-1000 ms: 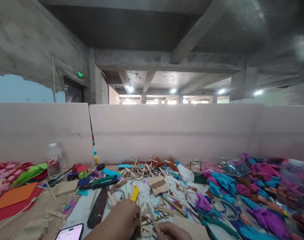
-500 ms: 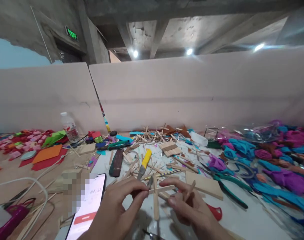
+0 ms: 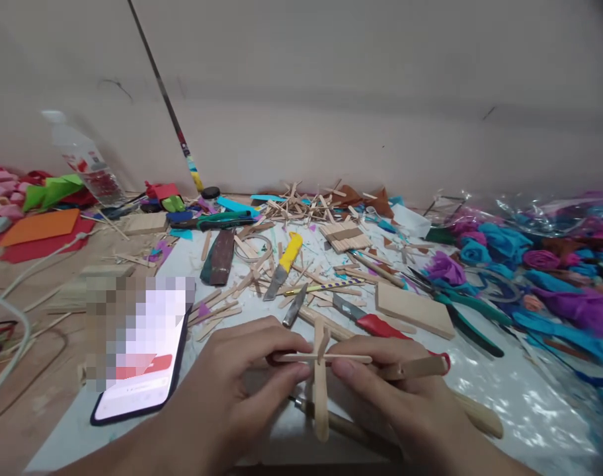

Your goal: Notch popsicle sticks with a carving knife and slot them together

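Note:
A small cross of wooden craft sticks (image 3: 321,400) is held up between my two hands, its long stick pointing toward me and thin sticks running crosswise. My left hand (image 3: 252,377) pinches the left arm of the cross between thumb and fingers. On the other side, my right hand (image 3: 385,383) grips the right arm near the joint. A flat brown wooden piece (image 3: 415,369) juts out to the right across the right hand's fingers; how it is held is partly hidden. Below the cross lies a carving tool (image 3: 351,426) with a wooden handle.
A phone (image 3: 143,357) lies left of my left hand. Beyond my hands are a yellow utility knife (image 3: 287,261), a red-handled knife (image 3: 375,322), a wood block (image 3: 413,309), green-handled pliers (image 3: 473,324) and scattered sticks (image 3: 306,205). Crepe paper (image 3: 559,297) is heaped at right.
My view has tilted down. My right hand has moved from beside the cross to gripping its right arm. The cross has turned, and a small upright piece now shows at its joint.

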{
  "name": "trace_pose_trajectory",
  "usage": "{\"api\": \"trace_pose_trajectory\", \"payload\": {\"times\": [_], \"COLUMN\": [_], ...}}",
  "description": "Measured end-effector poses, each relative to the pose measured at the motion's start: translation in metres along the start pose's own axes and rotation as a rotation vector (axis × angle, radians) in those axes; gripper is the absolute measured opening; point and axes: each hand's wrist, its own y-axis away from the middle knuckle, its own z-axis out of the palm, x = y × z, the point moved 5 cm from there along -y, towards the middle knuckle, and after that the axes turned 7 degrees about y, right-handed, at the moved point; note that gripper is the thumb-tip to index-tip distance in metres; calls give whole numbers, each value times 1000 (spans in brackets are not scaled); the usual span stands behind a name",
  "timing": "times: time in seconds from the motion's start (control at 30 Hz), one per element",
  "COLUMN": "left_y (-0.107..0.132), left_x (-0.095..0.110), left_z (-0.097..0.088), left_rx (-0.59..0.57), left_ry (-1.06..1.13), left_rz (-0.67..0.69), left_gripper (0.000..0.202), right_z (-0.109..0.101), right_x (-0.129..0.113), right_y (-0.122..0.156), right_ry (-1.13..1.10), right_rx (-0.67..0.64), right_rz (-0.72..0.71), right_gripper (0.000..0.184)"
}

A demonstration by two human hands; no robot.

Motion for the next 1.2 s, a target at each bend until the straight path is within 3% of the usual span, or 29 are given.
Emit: {"api": "trace_pose_trajectory", "payload": {"times": [0.17,0.33,0.5,0.67,0.87,1.03,1.2], "left_y": [0,0,2,1,2,0,2], "left_x": [-7,-8,-8,-9,-9,-12,-14], "left_z": [3,1,1,2,2,2,2], "left_rx": [-45,-26,-7,19,33,46,59], "left_ry": [116,125,136,148,195,211,230], "left_rz": [-162,-184,-136,-124,-188,-237,-231], "left_gripper": [12,10,10,7,6,7,10], "right_z": [1,1,3,3,6,10,13], "right_x": [-5,-17,-15,-9,-5,0,2], "right_y": [0,-2,0,1,2,4,3], "right_ry": [149,269,215,31,98,19,38], "right_rx": [-40,-53,-91,-31,-96,-59,-77], "right_rz": [-2,-103,-59,34,60,99,109], "right_gripper": [38,44,42,36,53,61,62]}}
